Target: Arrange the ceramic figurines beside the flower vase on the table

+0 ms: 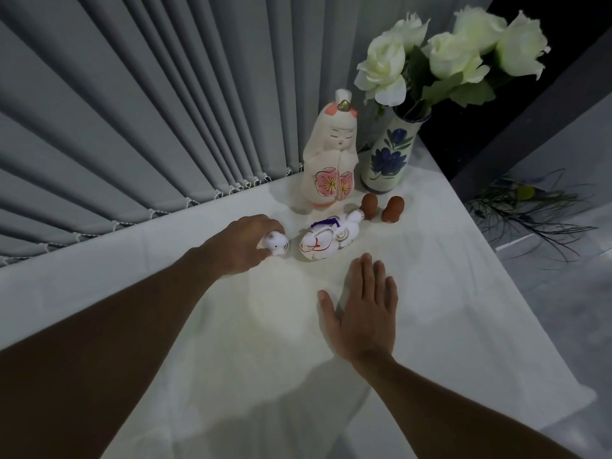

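A white vase (389, 154) painted with blue flowers holds white roses at the table's far corner. Left of it stands a tall white doll figurine (331, 160) with pink blossoms. Two small brown figurines (369, 204) (392, 209) sit in front of the vase. A white animal figurine (328, 238) with a purple cord rests in front of the doll. My left hand (241, 243) is closed around a small white figurine (276, 243), which rests on the cloth left of the animal. My right hand (362, 309) lies flat on the tablecloth, fingers together, holding nothing.
A white cloth covers the table (447, 276). Grey vertical blinds (149, 111) hang right behind its far edge. Beyond the right edge, a dark frame (530, 111) rises and a thin-leaved plant sprig (530, 207) lies lower down.
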Motion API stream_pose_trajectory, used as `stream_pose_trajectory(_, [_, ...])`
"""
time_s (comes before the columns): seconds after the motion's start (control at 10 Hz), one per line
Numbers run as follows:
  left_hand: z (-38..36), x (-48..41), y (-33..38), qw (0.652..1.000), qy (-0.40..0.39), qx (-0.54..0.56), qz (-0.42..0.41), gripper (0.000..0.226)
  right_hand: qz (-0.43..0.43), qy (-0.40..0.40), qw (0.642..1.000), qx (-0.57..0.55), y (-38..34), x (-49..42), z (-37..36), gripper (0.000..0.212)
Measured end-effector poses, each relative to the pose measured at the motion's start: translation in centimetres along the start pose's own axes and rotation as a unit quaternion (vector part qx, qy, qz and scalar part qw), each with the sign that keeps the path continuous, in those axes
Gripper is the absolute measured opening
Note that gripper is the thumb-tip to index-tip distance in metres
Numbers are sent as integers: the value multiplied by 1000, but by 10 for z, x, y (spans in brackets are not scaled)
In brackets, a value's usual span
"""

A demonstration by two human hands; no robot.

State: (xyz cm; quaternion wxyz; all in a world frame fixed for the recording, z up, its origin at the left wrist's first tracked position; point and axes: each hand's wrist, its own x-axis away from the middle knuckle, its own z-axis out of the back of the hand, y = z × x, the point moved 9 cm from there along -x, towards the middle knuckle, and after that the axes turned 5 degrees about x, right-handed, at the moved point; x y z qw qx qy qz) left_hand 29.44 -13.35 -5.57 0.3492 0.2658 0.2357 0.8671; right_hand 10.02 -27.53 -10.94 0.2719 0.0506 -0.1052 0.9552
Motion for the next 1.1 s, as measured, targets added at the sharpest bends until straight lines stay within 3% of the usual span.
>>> stream_pose_trajectory(0.7, [-3, -7, -5, 1000, -11, -14, 12, 40, -5, -3, 1000, -3, 2, 0, -4, 89])
stream_pose_trajectory(0.9, [-7, 10, -3, 999, -3, -29, 34, 80, 5, -3, 1000, 11, 1, 0, -4, 89])
stream_pose_trajectory(1.1, [7, 45, -1, 993, 11, -88, 77, 88, 14, -47, 999, -1, -2, -1, 3, 96])
